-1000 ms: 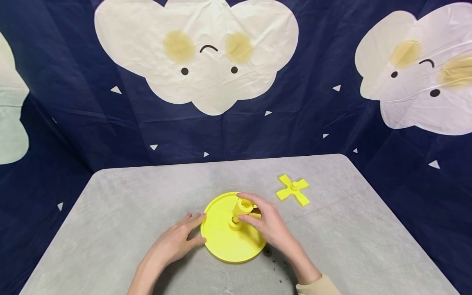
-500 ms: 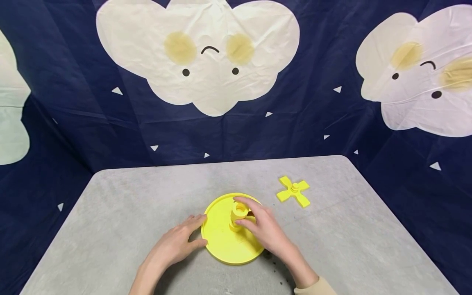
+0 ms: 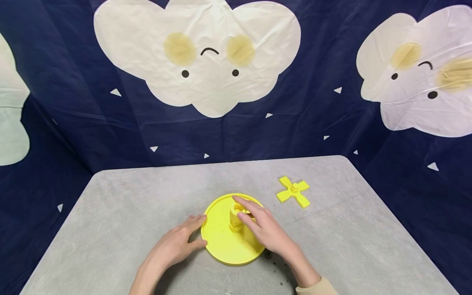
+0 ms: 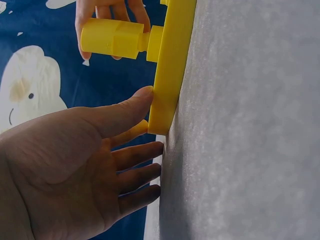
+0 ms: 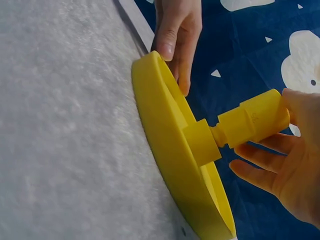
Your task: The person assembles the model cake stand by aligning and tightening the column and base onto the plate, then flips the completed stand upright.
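Note:
A round yellow plate-like base (image 3: 225, 246) with a raised rim lies on the grey table, a short socket (image 5: 202, 142) standing at its middle. Upright over that socket is a yellow stepped cylinder (image 5: 255, 117), hollow at the top, its narrower neck showing just above the socket. My right hand (image 3: 266, 227) holds the cylinder, thumb near its top edge and fingers along the far side. My left hand (image 3: 175, 241) rests at the base's left rim, thumb and index fingertips touching it, the other fingers fairly straight and down by the tabletop.
A yellow four-armed cross piece (image 3: 293, 191) with a short stepped peg lies on the table (image 3: 140, 196) to the back right. Small dark specks dot the tabletop right of the base. A navy cloth (image 3: 177, 135) with white clouds hangs behind the table.
The cylinder has gone from tilted to upright over the socket and sits a little lower. My right thumb has shifted up toward its top edge. The left hand stays at the rim.

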Motion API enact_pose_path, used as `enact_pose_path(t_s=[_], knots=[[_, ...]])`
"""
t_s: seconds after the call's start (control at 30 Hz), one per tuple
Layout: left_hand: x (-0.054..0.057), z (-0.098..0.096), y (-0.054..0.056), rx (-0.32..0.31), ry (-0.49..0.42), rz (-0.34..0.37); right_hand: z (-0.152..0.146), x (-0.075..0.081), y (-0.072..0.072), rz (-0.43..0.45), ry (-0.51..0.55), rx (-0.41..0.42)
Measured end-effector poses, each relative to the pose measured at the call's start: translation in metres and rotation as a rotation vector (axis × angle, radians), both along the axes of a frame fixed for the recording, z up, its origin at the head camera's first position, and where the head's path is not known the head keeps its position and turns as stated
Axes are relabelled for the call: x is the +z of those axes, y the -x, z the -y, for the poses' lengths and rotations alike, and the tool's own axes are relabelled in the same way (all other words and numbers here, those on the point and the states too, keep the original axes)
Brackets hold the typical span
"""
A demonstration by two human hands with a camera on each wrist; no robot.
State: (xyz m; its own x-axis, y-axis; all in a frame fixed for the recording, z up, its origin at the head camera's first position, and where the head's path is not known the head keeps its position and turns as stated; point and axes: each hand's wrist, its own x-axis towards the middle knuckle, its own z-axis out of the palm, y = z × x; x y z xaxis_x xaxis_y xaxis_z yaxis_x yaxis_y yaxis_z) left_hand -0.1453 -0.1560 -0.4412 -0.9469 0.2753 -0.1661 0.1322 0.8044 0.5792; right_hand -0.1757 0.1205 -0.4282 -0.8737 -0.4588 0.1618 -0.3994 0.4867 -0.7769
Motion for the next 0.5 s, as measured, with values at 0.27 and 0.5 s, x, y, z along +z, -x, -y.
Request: enact_pose_path(t_s=[0.27, 0.5], knots=[[0.0013, -0.0005, 0.0004, -0.010, -0.004, 0.008, -0.0052, 0.0033, 0.0009, 0.050, -0.011, 0.005], [0.0013, -0.0009, 0.0005, -0.002, -0.004, 0.016, -0.0020, 0.0015, 0.0012, 0.037, 0.039, -0.046]])
